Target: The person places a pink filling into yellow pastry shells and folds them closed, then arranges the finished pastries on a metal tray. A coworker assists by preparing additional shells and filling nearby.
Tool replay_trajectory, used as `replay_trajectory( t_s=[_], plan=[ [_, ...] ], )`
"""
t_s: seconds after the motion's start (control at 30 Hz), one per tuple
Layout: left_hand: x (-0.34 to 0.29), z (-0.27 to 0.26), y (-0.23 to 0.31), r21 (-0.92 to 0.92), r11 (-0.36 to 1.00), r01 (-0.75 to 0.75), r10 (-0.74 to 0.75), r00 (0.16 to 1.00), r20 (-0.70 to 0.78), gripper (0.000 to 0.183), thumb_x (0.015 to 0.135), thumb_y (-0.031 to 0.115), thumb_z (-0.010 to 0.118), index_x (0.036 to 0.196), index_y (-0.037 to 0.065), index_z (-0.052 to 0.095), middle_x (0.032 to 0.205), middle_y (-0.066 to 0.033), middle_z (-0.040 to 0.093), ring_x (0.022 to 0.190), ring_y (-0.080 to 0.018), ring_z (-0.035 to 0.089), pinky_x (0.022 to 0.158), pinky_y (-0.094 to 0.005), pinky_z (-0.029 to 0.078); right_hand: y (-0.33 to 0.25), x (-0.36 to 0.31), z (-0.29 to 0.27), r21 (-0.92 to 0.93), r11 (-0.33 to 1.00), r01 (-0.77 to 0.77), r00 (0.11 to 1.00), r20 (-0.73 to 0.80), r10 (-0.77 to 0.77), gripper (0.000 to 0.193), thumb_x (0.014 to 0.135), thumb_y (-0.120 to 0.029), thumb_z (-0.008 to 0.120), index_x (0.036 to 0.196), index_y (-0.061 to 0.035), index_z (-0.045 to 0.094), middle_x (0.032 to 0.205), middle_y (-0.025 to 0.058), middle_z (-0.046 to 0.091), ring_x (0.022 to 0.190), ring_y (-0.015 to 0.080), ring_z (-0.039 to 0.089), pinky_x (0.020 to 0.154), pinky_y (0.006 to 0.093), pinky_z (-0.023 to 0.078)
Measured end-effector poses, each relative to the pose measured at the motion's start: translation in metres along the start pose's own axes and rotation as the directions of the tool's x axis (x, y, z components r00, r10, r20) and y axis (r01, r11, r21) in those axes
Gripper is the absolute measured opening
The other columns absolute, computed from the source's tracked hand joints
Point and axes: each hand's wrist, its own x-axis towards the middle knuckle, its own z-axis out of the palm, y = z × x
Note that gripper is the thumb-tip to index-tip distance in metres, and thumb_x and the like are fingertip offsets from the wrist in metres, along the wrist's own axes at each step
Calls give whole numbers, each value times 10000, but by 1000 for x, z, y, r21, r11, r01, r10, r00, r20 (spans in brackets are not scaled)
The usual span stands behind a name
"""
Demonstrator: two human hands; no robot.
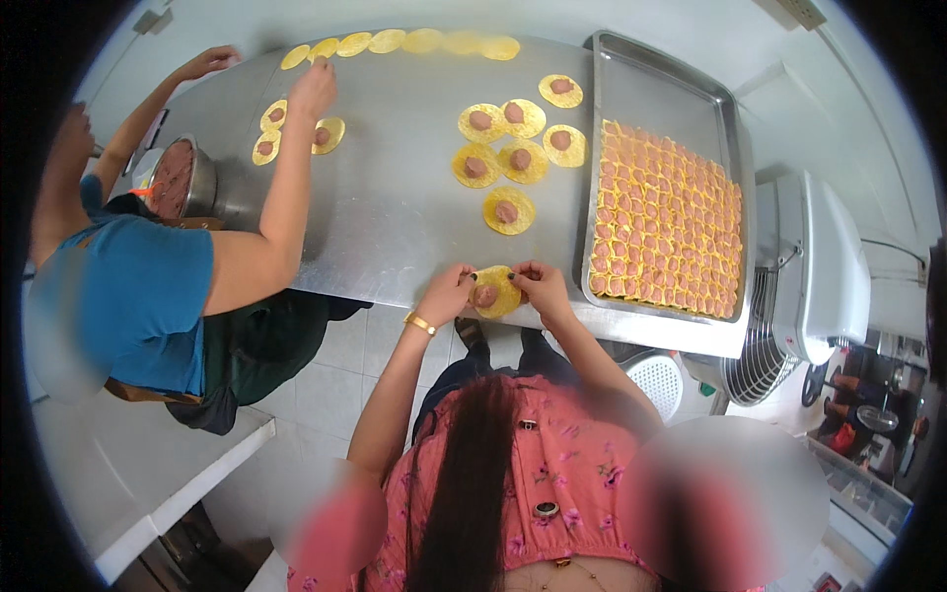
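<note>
A round yellow dough wrapper [509, 302] with a lump of pinkish ground meat [485, 295] on it is stretched between my two hands at the table's near edge. My left hand [449, 293] pinches its left rim, and my right hand [543, 288] pinches the upper right rim. Beyond them lie several more wrappers topped with meat, the nearest topped wrapper [508, 211] straight ahead. On my right a large metal tray [671, 74] holds tight rows of filled open-topped dumplings [663, 222]; its far part is bare metal.
At left a person in a blue shirt [148, 306] reaches a forearm over the metal table [385, 197]. Beside them stands a metal bowl of ground meat [176, 178]. Plain wrappers [387, 40] line the far edge. A white mixer [824, 266] with a wire guard stands beyond the tray.
</note>
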Motion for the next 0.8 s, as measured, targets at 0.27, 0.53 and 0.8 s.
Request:
replay_trajectory(
  t_s=[0.27, 0.53, 0.8],
  plan=[
    [-12, 22, -17, -309, 948, -83, 37, 987, -154, 275, 914, 32, 430, 1161, -17, 541, 1027, -82, 614, 965, -165, 611, 801, -286, 525, 29, -5, 1, -67, 990, 121, 969, -208, -133, 200, 803, -18, 542, 961, 32, 654, 802, 85, 675, 707, 147, 639, 675, 297, 512],
    [-21, 33, -23, -275, 943, -187, 167, 981, -95, 431, 860, -79, 487, 1288, -28, 469, 1214, -113, 566, 1100, -167, 562, 923, -285, 458, 24, -24, 2, -67, 954, 292, 956, 8, -292, 347, 755, 53, 524, 1074, -3, 647, 933, 95, 674, 858, 166, 645, 760, 288, 518],
    [-17, 37, -18, -567, 807, -165, 175, 984, -38, 443, 888, -49, 493, 1327, -24, 434, 1222, -100, 561, 1134, -167, 536, 922, -278, 473, 16, -25, -2, -32, 951, 306, 950, -55, -308, 322, 762, 64, 590, 1052, -39, 681, 904, 46, 620, 798, 126, 605, 742, 257, 491]
  ],
)
